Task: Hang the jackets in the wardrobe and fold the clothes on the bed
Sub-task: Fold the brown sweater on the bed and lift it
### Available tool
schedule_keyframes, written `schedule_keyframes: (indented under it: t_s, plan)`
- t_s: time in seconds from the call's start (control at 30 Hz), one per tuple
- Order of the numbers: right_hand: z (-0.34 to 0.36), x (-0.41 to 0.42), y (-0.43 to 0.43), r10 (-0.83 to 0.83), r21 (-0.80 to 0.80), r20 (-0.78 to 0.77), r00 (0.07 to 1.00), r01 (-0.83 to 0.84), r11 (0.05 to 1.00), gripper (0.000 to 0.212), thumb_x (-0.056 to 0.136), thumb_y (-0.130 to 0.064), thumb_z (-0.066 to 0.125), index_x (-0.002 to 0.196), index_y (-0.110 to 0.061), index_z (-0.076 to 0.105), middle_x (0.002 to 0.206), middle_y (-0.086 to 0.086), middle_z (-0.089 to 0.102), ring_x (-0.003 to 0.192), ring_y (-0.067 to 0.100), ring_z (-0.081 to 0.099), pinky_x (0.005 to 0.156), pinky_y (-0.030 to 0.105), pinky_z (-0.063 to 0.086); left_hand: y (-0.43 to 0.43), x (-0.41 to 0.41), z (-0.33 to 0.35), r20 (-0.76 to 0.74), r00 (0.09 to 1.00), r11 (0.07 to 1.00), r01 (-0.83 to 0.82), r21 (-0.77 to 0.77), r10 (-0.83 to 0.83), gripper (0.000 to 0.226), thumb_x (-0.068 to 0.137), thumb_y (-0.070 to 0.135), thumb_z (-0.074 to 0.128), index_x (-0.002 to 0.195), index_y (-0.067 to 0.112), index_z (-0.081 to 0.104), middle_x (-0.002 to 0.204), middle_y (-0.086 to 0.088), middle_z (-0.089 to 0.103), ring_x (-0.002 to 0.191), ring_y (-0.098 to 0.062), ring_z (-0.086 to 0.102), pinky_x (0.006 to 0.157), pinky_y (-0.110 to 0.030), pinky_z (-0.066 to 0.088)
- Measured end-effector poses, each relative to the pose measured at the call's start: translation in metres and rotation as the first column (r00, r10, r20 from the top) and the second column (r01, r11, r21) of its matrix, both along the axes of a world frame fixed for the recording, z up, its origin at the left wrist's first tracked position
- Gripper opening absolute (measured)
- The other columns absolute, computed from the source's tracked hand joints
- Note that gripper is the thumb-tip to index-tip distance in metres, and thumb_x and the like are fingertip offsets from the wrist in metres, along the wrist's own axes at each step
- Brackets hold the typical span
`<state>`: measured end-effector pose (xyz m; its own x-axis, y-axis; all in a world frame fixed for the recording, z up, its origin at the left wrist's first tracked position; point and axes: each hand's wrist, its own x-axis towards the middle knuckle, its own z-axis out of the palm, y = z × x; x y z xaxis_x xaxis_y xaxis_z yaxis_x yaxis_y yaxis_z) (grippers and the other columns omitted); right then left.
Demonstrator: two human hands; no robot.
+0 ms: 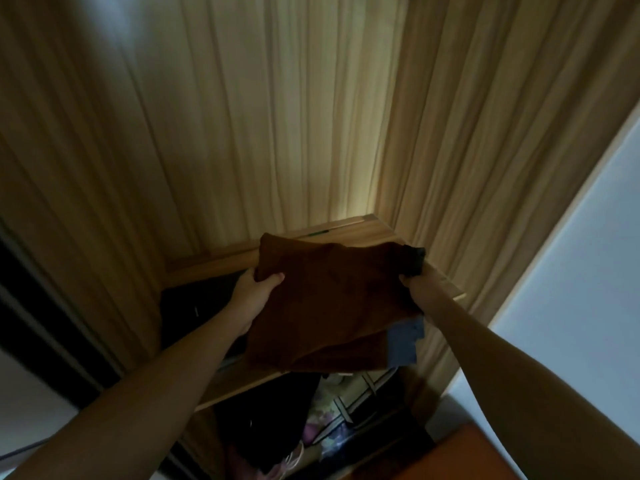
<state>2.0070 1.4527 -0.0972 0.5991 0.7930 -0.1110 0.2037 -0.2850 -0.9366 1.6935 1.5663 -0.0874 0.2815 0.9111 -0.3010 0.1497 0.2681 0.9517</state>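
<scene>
Our left hand (258,296) pinches the left edge of the folded stack (329,306), thumb on top and fingers beneath. Our right hand (410,284) takes the right edge from below, its fingers hidden, so we cannot tell how they lie. The stack hangs in the air before the wardrobe (346,230); it looks soft, light and apt to sag or slide apart, so we judge it best supported under both edges and kept level.

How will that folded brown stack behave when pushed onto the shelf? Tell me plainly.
Likely floppy: the stack droops at its near edge, below the left hand and right hand. Probably light, since grips at its edges carry it. It may shear apart when pushed: a blue layer pokes out below.
</scene>
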Motion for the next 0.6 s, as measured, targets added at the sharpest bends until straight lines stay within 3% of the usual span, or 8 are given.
schedule_keyframes:
  t_s: [0.2,0.37,0.43,0.5,0.6]
  plan:
    - [-0.035,0.065,0.021,-0.128,-0.018,-0.092,0.987,0.127,0.992,0.021,0.097,-0.010,0.061,0.114,-0.024,0.063,0.111,0.016,0.071,0.102,0.038,0.068,0.092,0.065,0.053,0.045,0.061,0.005,-0.090,0.983,0.987,0.156,-0.034,-0.158,0.048,0.085,0.035,0.061,0.132,0.030,0.060,0.116,-0.005,0.070,0.102,-0.027,0.069,0.091,-0.046,0.057]
    - [-0.025,0.100,0.029,-0.291,-0.067,-0.172,0.941,0.284,0.956,0.042,0.101,-0.007,0.059,0.141,-0.005,0.050,0.122,0.014,0.063,0.115,0.039,0.061,0.100,0.057,0.051,0.089,0.136,0.013,-0.143,0.956,0.959,0.269,0.083,-0.256,0.037,0.091,0.028,0.062,0.127,0.035,0.059,0.113,0.005,0.069,0.101,-0.018,0.068,0.082,-0.032,0.055]
    - [-0.028,0.118,0.035,-0.321,-0.083,-0.173,0.931,0.311,0.947,0.044,0.102,-0.009,0.059,0.143,-0.003,0.046,0.121,0.012,0.061,0.105,0.034,0.063,0.085,0.046,0.055,0.111,0.169,0.015,-0.200,0.935,0.936,0.324,0.139,-0.294,0.031,0.096,0.024,0.061,0.124,0.035,0.059,0.109,0.007,0.067,0.098,-0.013,0.067,0.076,-0.026,0.051]
    - [-0.036,0.136,0.040,-0.338,-0.108,-0.170,0.926,0.324,0.940,0.038,0.102,-0.011,0.058,0.138,-0.003,0.049,0.108,0.008,0.062,0.087,0.022,0.061,0.068,0.034,0.051,0.138,0.202,0.012,-0.267,0.907,0.909,0.378,0.174,-0.326,0.033,0.097,0.020,0.060,0.129,0.030,0.061,0.112,0.004,0.068,0.099,-0.015,0.067,0.081,-0.028,0.053]
    - [-0.051,0.157,0.052,-0.355,-0.130,-0.157,0.922,0.337,0.933,0.032,0.100,-0.010,0.060,0.131,-0.003,0.053,0.109,0.012,0.066,0.086,0.021,0.063,0.080,0.039,0.053,0.177,0.249,0.005,-0.375,0.843,0.857,0.477,0.194,-0.385,0.037,0.098,0.015,0.059,0.135,0.021,0.061,0.111,0.003,0.068,0.097,-0.013,0.066,0.084,-0.028,0.053]
